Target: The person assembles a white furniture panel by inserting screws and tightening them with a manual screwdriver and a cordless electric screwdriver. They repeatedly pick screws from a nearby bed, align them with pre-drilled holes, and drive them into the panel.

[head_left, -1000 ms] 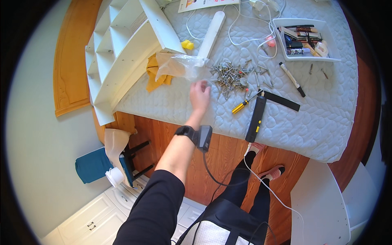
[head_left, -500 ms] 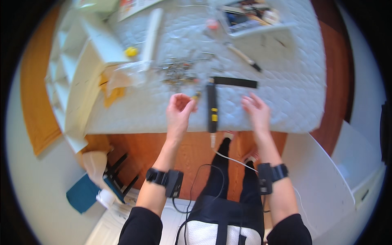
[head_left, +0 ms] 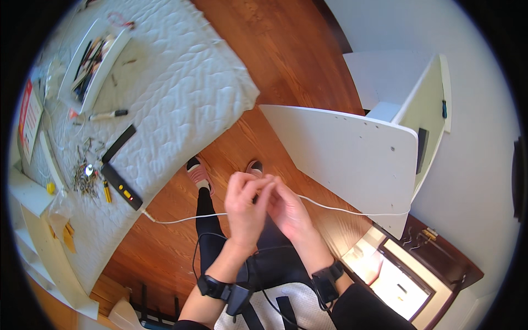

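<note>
In front of my body, above the floor, my left hand [head_left: 243,206] and my right hand [head_left: 290,214] meet at the fingertips. The left fingers are curled and pinched against the right ones. Anything small between them is hidden. On the quilted white cover to the left lies a black folding device [head_left: 122,186] with yellow buttons and its black arm [head_left: 118,144] swung out. Beside it are a small yellow tool [head_left: 107,192] and a heap of loose metal hardware [head_left: 85,179]. A white cable [head_left: 181,221] runs from the device behind my hands to the right.
A white furniture piece with a holed panel [head_left: 352,157] stands on the wooden floor [head_left: 286,60] at right. A screwdriver [head_left: 444,109] rests on its edge. Upper left hold a white tray [head_left: 99,71] of tools and a marker [head_left: 108,115]. A bright framed mirror-like surface [head_left: 399,286] is lower right.
My view has swung right, so the quilted surface sits at left and the white furniture shows. Both hands have left the surface's edge and come together; the yellow tool lies on the cover.
</note>
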Action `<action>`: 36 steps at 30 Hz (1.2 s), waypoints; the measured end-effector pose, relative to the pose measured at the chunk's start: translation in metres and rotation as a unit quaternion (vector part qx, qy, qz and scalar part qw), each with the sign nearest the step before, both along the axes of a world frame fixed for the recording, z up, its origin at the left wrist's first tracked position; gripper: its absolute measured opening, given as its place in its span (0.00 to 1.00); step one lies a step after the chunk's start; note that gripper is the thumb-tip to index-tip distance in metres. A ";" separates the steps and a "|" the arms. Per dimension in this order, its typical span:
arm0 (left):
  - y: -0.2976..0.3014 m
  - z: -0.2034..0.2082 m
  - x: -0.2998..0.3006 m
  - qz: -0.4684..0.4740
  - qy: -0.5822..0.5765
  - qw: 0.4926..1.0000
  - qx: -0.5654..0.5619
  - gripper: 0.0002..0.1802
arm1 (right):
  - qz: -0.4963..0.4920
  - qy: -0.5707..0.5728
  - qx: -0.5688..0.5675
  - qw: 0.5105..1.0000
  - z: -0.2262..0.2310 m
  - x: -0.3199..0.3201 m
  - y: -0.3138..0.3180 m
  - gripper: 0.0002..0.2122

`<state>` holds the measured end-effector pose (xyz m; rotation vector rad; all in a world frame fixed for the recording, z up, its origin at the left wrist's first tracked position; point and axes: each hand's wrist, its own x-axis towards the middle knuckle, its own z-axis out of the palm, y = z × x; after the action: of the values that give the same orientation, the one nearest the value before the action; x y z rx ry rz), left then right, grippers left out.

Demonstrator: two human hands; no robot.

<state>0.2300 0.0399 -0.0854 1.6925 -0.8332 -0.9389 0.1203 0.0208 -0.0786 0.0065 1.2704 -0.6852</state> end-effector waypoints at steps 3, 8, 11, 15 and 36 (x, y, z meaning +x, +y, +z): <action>-0.020 0.013 -0.063 -0.053 -0.087 0.991 -0.089 0.09 | -0.060 -0.014 -0.020 0.998 0.024 -0.062 -0.006 0.14; -0.052 0.041 -0.159 -0.106 -0.081 0.980 -0.149 0.10 | -0.149 0.006 -0.035 0.988 0.062 -0.153 -0.024 0.10; -0.064 0.057 -0.194 -0.158 -0.079 0.967 -0.181 0.12 | -0.128 0.022 -0.044 0.991 0.077 -0.198 -0.042 0.08; -0.075 0.066 -0.215 -0.179 -0.086 0.960 -0.196 0.12 | -0.133 0.040 -0.072 0.988 0.080 -0.225 -0.051 0.07; -0.115 0.064 -0.227 -0.217 -0.003 0.965 -0.145 0.09 | -0.218 0.040 -0.072 0.972 0.086 -0.226 -0.059 0.13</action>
<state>0.0026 -0.0748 -0.0214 1.2841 -1.3114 -1.0408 -0.1056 -0.0381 0.0075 0.1438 1.3061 -1.1651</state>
